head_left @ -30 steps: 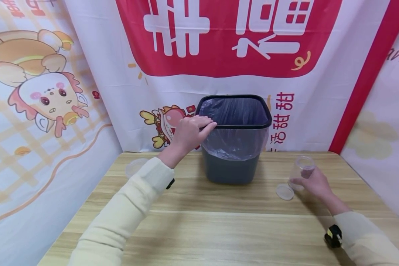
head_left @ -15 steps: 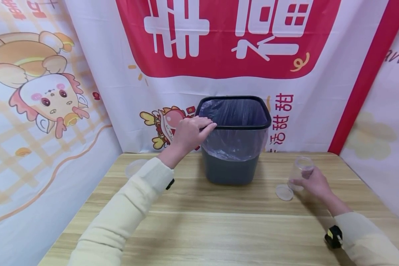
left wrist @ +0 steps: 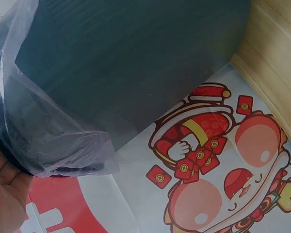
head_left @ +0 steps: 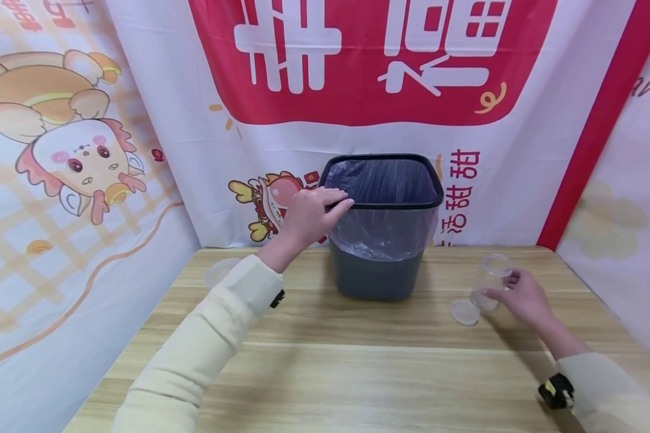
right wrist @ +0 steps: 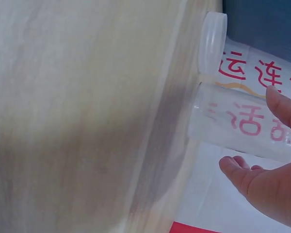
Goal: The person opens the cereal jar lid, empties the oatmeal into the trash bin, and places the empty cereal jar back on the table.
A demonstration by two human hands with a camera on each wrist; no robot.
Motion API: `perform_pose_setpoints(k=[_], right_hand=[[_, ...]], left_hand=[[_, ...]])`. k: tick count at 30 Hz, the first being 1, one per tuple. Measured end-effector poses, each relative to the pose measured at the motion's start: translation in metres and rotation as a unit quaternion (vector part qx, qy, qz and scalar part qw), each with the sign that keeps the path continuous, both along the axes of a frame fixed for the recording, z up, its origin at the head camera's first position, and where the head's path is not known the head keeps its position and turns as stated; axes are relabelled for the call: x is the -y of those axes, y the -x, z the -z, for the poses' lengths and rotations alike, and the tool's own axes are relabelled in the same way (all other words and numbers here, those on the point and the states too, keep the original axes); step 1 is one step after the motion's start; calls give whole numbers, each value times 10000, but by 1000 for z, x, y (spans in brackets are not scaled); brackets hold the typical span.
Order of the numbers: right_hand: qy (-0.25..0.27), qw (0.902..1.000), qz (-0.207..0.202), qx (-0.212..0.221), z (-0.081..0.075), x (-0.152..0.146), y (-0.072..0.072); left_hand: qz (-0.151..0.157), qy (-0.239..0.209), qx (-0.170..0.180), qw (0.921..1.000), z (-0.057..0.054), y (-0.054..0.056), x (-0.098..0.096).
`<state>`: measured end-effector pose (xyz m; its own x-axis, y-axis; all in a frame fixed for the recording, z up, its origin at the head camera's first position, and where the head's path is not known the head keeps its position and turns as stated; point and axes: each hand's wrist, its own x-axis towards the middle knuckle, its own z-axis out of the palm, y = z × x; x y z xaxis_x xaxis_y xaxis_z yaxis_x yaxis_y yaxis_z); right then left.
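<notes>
A grey trash bin (head_left: pixel 376 279) with a black rim and a thin clear liner (head_left: pixel 390 234) stands at the back of the wooden table. My left hand (head_left: pixel 311 218) grips the bin's near left rim, and the left wrist view shows its fingers (left wrist: pixel 7 170) right at that rim. To the right, a clear plastic jar (head_left: pixel 483 291) stands upright with its mouth uncovered. My right hand (head_left: pixel 526 296) is beside it, with thumb and fingers spread apart around the jar's side in the right wrist view. A round translucent lid (head_left: pixel 464 313) lies just left of the jar's base.
Another clear, round plastic piece (head_left: pixel 219 272) lies at the table's back left, partly behind my left sleeve (head_left: pixel 211 337). Printed cloth (head_left: pixel 271 144) hangs close behind the table and along both sides. The wooden tabletop (head_left: pixel 346 385) stretches toward me in front of the bin.
My right hand has loosened from the jar and shifted slightly right, its fingers opening. The jar stays in place. My left hand keeps its hold on the bin's rim.
</notes>
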<state>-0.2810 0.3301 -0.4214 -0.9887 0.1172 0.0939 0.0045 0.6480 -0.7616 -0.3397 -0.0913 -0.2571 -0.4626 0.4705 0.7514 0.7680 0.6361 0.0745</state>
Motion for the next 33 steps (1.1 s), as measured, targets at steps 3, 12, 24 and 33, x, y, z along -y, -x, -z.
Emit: perform_pose_setpoints(k=[3, 12, 24, 33], right_hand=[[7, 10000, 84, -22, -5, 1, -3], [-184, 9986, 411, -278, -20, -1, -13], [-2, 9969, 448, -643, -44, 5, -33], [238, 9922, 311, -1185, -54, 24, -45]], left_hand=[[0, -94, 291, 9995, -2, -2, 1], [30, -250, 522, 9983, -6, -6, 5], [-74, -548, 176, 9983, -17, -21, 36], [-275, -844, 302, 9956, -5, -38, 75]])
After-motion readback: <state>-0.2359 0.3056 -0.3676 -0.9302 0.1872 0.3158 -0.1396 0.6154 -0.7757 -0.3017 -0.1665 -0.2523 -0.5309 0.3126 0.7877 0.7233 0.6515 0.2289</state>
